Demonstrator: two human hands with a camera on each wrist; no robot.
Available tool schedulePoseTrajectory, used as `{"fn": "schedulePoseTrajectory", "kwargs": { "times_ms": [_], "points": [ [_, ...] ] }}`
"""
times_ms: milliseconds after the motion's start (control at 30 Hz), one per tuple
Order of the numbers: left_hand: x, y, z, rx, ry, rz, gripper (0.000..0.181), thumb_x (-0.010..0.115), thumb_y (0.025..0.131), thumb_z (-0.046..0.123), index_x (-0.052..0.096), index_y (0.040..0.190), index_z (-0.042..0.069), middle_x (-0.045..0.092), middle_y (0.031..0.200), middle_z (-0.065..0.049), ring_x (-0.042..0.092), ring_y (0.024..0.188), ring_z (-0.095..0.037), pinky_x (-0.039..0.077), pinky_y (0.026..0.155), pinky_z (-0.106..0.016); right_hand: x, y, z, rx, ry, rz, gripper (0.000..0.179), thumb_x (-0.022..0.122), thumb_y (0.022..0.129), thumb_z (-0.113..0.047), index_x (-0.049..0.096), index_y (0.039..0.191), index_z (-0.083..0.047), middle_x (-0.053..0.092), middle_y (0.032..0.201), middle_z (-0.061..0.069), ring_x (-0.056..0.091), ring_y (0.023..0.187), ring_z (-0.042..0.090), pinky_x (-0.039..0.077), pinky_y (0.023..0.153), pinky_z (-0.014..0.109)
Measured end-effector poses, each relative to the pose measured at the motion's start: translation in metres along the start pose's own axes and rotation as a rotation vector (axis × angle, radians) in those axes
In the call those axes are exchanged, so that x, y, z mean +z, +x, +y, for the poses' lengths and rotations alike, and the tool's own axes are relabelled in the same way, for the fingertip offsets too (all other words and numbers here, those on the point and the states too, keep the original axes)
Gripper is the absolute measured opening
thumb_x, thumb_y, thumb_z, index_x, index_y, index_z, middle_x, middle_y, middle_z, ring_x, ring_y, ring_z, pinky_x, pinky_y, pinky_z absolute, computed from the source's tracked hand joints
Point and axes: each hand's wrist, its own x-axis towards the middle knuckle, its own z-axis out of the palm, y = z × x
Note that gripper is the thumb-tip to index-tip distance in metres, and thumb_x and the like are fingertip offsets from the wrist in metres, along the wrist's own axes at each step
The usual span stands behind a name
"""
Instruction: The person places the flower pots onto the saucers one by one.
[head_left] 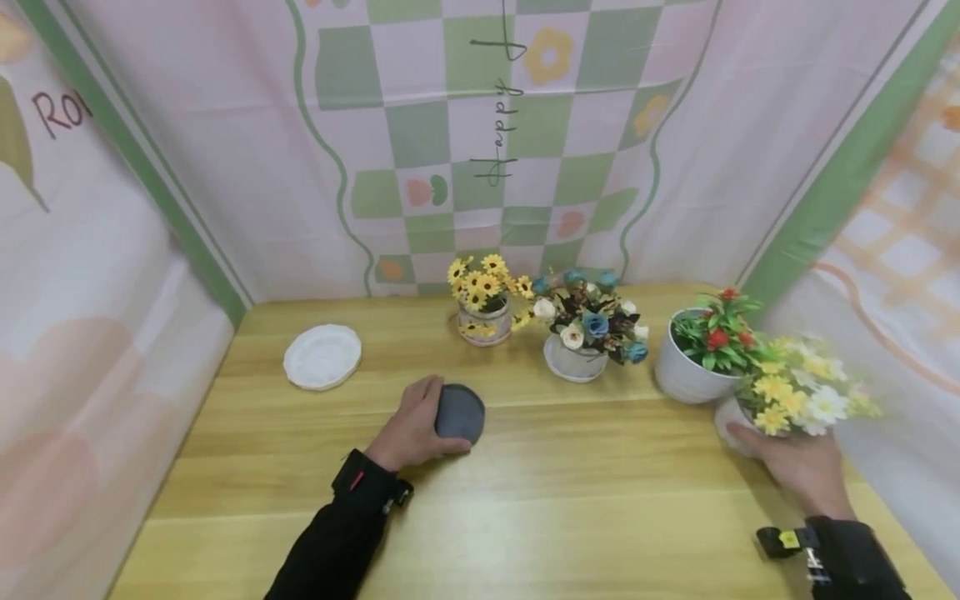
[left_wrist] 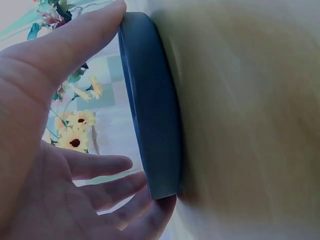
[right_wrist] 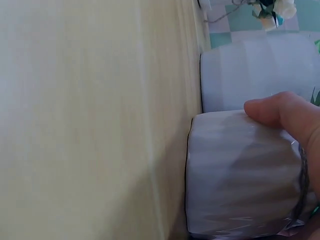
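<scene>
My left hand (head_left: 414,431) pinches a flat dark grey saucer (head_left: 460,414) by its edge, close over the table near its middle. In the left wrist view the thumb presses one end of the saucer (left_wrist: 152,105) and fingertips meet the other. At the right, my right hand (head_left: 806,467) grips a white pot (head_left: 731,423) of yellow and white flowers (head_left: 806,392). The right wrist view shows the thumb on the side of this ribbed pot (right_wrist: 240,170), its base down at the tabletop. My other right-hand fingers are hidden behind it.
Beside the held pot stands a white pot (head_left: 686,367) with a red-flowered plant. Farther left are a pot of blue and cream roses (head_left: 581,362) on a saucer and a pot of yellow daisies (head_left: 483,325). A white scalloped plate (head_left: 322,357) lies at the back left. Printed cloth (head_left: 480,125) hangs behind.
</scene>
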Motion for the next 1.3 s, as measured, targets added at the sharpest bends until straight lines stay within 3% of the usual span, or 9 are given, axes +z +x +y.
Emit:
{"fn": "schedulePoseTrajectory", "kwargs": {
  "times_ms": [133, 300, 600, 800, 1100, 1300],
  "points": [
    [-0.002, -0.001, -0.002, 0.004, 0.011, -0.015, 0.121, 0.093, 0.077, 0.047, 0.027, 0.164, -0.005, 0.029, 0.167, -0.029, 0.032, 0.154, -0.044, 0.043, 0.122, -0.057, 0.001, -0.007, -0.002, -0.026, -0.047, 0.018, 0.118, 0.085, 0.088, -0.047, 0.005, 0.171, -0.024, 0.022, 0.173, 0.026, 0.024, 0.155, 0.053, 0.014, 0.130, 0.068],
    [-0.008, -0.003, -0.006, 0.016, 0.012, -0.053, 0.122, 0.097, 0.073, 0.042, 0.029, 0.162, -0.006, 0.032, 0.164, -0.027, 0.035, 0.150, -0.043, 0.046, 0.119, -0.058, 0.002, -0.016, -0.006, -0.032, -0.081, -0.016, 0.119, 0.083, 0.089, -0.050, 0.005, 0.171, -0.011, 0.022, 0.171, 0.032, 0.026, 0.151, 0.059, 0.019, 0.124, 0.076],
    [-0.010, -0.003, -0.007, 0.019, 0.011, -0.056, 0.114, 0.097, 0.074, 0.035, 0.035, 0.160, -0.005, 0.038, 0.157, -0.026, 0.040, 0.142, -0.043, 0.050, 0.112, -0.059, 0.003, -0.035, -0.013, -0.021, -0.089, -0.086, 0.123, 0.081, 0.089, -0.053, 0.000, 0.170, -0.009, 0.020, 0.169, 0.036, 0.027, 0.148, 0.065, 0.023, 0.114, 0.083],
    [-0.009, -0.002, -0.007, 0.011, 0.010, -0.038, 0.116, 0.099, 0.071, 0.037, 0.037, 0.160, -0.005, 0.040, 0.156, -0.025, 0.041, 0.141, -0.041, 0.050, 0.113, -0.059, 0.009, -0.045, -0.017, -0.081, -0.108, -0.099, 0.119, 0.083, 0.089, -0.048, 0.006, 0.170, -0.006, 0.028, 0.165, 0.037, 0.033, 0.143, 0.063, 0.027, 0.113, 0.083],
    [-0.007, 0.000, -0.009, 0.018, 0.029, -0.022, 0.117, 0.100, 0.070, 0.039, 0.039, 0.159, -0.006, 0.044, 0.153, -0.025, 0.043, 0.140, -0.041, 0.051, 0.113, -0.057, 0.018, -0.060, -0.029, -0.094, -0.192, -0.127, 0.120, 0.083, 0.088, -0.052, 0.011, 0.166, 0.004, 0.033, 0.158, 0.042, 0.038, 0.138, 0.064, 0.037, 0.102, 0.082],
    [-0.007, 0.000, -0.009, 0.020, 0.032, -0.027, 0.116, 0.100, 0.070, 0.039, 0.039, 0.159, -0.005, 0.044, 0.153, -0.025, 0.043, 0.140, -0.041, 0.050, 0.113, -0.056, 0.026, -0.071, -0.035, -0.129, -0.199, -0.123, 0.111, 0.085, 0.087, -0.048, 0.024, 0.162, 0.006, 0.041, 0.154, 0.038, 0.045, 0.135, 0.058, 0.044, 0.098, 0.077]
  ]
}}
